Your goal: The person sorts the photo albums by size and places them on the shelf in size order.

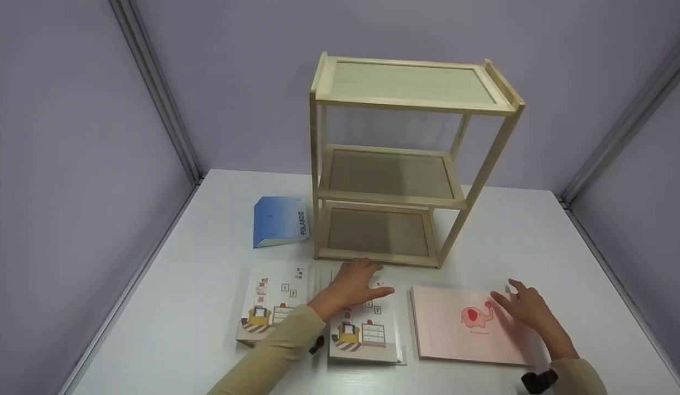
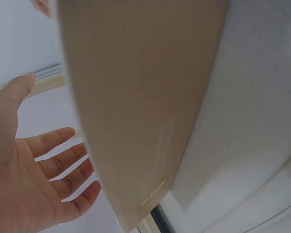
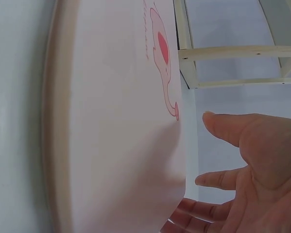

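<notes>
My left hand (image 1: 351, 288), fingers spread, is over the top part of a white illustrated book (image 1: 367, 348) in a clear sleeve. The left wrist view shows that hand (image 2: 33, 184) with nothing in its grasp, beside a tan face (image 2: 140, 97) of a book or box. A similar white illustrated book (image 1: 279, 280) lies to the left, partly covered by my sleeve. On the right, a pink book (image 1: 441, 323) with a red elephant lies flat. My right hand (image 1: 526, 307) hovers at its right side, fingers apart; in the right wrist view the lower fingers (image 3: 203, 208) overlap the pink book's edge.
A three-tier wooden shelf (image 1: 395, 200) stands at the back of the white table (image 1: 197, 263). A blue book marked POLAROID (image 1: 277, 219) lies left of the shelf. Pale walls (image 1: 236, 82) with metal corner posts enclose the table.
</notes>
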A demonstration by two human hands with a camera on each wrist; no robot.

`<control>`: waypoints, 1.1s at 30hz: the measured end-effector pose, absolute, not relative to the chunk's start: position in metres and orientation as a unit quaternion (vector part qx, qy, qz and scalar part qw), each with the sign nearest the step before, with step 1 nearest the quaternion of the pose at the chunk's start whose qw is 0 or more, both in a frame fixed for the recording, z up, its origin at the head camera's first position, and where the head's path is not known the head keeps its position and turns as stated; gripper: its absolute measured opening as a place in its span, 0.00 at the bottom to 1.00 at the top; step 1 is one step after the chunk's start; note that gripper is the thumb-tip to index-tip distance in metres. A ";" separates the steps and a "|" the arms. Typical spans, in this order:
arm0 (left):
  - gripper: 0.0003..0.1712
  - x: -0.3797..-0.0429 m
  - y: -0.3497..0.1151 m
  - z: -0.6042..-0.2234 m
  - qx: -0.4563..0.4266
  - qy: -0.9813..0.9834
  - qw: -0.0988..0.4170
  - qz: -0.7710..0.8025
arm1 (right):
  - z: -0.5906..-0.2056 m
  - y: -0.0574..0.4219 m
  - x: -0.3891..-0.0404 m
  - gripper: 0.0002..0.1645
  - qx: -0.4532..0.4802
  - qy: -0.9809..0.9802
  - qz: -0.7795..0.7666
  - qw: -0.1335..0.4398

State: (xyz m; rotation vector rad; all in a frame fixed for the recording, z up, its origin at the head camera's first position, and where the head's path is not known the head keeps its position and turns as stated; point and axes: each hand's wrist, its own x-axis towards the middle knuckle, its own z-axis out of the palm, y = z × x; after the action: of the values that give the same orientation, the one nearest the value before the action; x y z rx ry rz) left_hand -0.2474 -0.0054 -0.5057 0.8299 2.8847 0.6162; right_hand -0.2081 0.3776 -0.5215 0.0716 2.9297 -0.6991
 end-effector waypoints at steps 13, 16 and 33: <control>0.38 -0.243 0.003 -0.507 0.281 0.942 0.038 0.178 | -0.522 0.381 -0.207 0.47 0.017 0.968 -0.245 0.058; 0.39 -0.243 0.004 -0.507 0.284 0.942 0.041 0.175 | -0.522 0.381 -0.207 0.46 0.013 0.967 -0.249 0.056; 0.37 -0.239 0.011 -0.508 0.310 0.936 0.060 0.156 | -0.524 0.384 -0.207 0.46 0.016 0.966 -0.250 0.058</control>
State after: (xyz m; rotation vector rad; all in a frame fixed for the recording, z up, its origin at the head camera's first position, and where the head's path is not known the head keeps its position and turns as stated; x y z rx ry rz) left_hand -0.2386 0.0112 -0.5083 0.9373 2.8341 0.4714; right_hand -0.2071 0.3839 -0.5240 0.0490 2.9278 -0.7588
